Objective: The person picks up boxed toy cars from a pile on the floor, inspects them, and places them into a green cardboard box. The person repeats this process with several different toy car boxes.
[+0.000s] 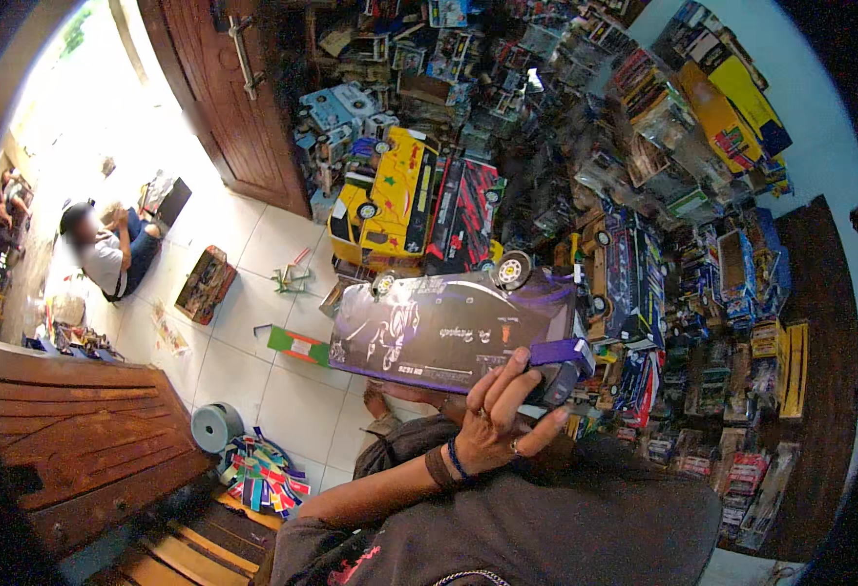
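Observation:
A dark toy truck (429, 327) with purple trim lies on its side in front of me, its wheels along the far edge. My left hand (495, 415) reaches in from the lower left, wearing wristbands and rings. Bent fingers and a thumb set apart hold its right end, beside a purple block-like part (560, 352). My right hand cannot be made out. A patch of skin shows under the truck's near edge, but I cannot tell what it belongs to. Just beyond stand a yellow toy vehicle (395, 195) and a black-and-red one (463, 217).
Stacked toy vehicles (536, 127) fill the far and right sides. At left are wooden doors (87, 430), a grey roll (217, 427), colourful strips (263, 474) and a box (206, 284) on the tiles. A person (111, 249) sits outside the doorway.

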Available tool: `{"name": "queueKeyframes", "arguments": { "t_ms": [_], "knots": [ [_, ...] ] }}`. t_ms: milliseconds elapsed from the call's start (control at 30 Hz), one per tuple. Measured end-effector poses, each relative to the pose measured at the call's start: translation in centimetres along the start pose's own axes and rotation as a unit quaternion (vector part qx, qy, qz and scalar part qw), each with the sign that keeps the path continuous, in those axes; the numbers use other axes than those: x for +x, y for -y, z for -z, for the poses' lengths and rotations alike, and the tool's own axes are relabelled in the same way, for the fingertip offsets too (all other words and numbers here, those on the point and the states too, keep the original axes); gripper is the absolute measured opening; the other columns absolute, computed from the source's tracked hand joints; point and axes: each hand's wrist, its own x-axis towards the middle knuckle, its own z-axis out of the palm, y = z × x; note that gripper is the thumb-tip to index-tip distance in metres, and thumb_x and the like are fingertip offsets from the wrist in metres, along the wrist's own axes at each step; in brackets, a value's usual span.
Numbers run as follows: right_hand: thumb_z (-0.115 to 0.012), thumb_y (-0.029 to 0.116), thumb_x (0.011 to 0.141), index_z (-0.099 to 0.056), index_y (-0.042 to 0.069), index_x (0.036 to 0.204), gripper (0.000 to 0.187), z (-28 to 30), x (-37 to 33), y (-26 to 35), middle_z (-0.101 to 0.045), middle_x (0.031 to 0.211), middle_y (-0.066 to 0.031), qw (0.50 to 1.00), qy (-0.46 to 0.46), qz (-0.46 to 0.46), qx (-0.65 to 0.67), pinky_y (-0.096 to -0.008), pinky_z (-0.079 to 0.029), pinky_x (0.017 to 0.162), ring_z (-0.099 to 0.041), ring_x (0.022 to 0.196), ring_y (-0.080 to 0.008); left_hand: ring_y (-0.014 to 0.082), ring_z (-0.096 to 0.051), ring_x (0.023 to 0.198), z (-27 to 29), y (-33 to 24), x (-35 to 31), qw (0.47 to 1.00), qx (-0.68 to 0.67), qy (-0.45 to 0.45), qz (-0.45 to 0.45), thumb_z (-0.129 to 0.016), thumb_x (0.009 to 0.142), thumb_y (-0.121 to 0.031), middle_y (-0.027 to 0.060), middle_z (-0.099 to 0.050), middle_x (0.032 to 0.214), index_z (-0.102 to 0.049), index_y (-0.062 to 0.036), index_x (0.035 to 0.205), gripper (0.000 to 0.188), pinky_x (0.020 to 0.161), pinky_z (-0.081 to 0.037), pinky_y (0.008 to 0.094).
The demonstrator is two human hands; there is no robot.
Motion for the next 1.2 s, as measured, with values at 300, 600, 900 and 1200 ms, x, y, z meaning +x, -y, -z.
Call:
{"name": "queueKeyframes", "arguments": {
  "t_ms": [300,600,900,1200],
  "knots": [
    [-0.068,0.047,0.076,-0.025,0.01,0.145,0.089,-10.3,5.2,-3.5,-0.024,0.151,-0.009,0.946,0.311,-0.017,-0.089,-0.0421,-0.023,0.111,-0.027,0.136,-0.0251,0.0372,-0.043,0.119,5.0,4.8,-0.3,0.977,0.167,-0.049,0.121,-0.087,0.06,-0.038,0.0194,-0.04,0.124,-0.04,-0.016,0.129,0.086,0.098,-0.033,0.0457],
    [-0.073,0.046,0.072,-0.023,0.012,0.146,0.096,-26.4,10.9,-12.9,-0.023,0.151,-0.0073,0.813,0.575,0.003,-0.096,-0.0424,-0.023,0.112,-0.026,0.137,-0.0244,0.0431,-0.032,0.124,13.8,15.2,-8.1,0.831,0.342,0.03,0.439,-0.087,0.057,-0.036,0.0246,-0.026,0.138,-0.034,-0.0105,0.136,0.098,0.103,-0.027,0.0503],
    [-0.073,0.045,0.069,-0.043,0.01,0.132,0.078,-32.6,16.3,-25.5,-0.05,0.126,-0.0122,0.814,0.496,-0.221,-0.204,-0.0425,-0.038,0.098,-0.048,0.118,-0.0259,0.043,-0.037,0.123,16.3,33.0,-32.7,0.681,0.394,0.068,0.613,-0.085,0.056,-0.037,0.025,-0.029,0.14,-0.026,-0.001,0.137,0.107,0.1,-0.034,0.0498],
    [-0.052,0.052,0.088,-0.059,-0.002,0.101,0.056,-25.9,17.4,-33.7,-0.065,0.095,-0.0235,0.777,0.181,-0.323,-0.509,-0.0382,-0.049,0.079,-0.065,0.083,-0.0305,0.0502,-0.044,0.116,19.0,44.5,-58.6,0.485,0.382,0.104,0.78,-0.087,0.054,-0.041,0.0316,-0.027,0.139,-0.033,-0.0013,0.137,0.106,0.092,-0.044,0.051]
  ]
}}
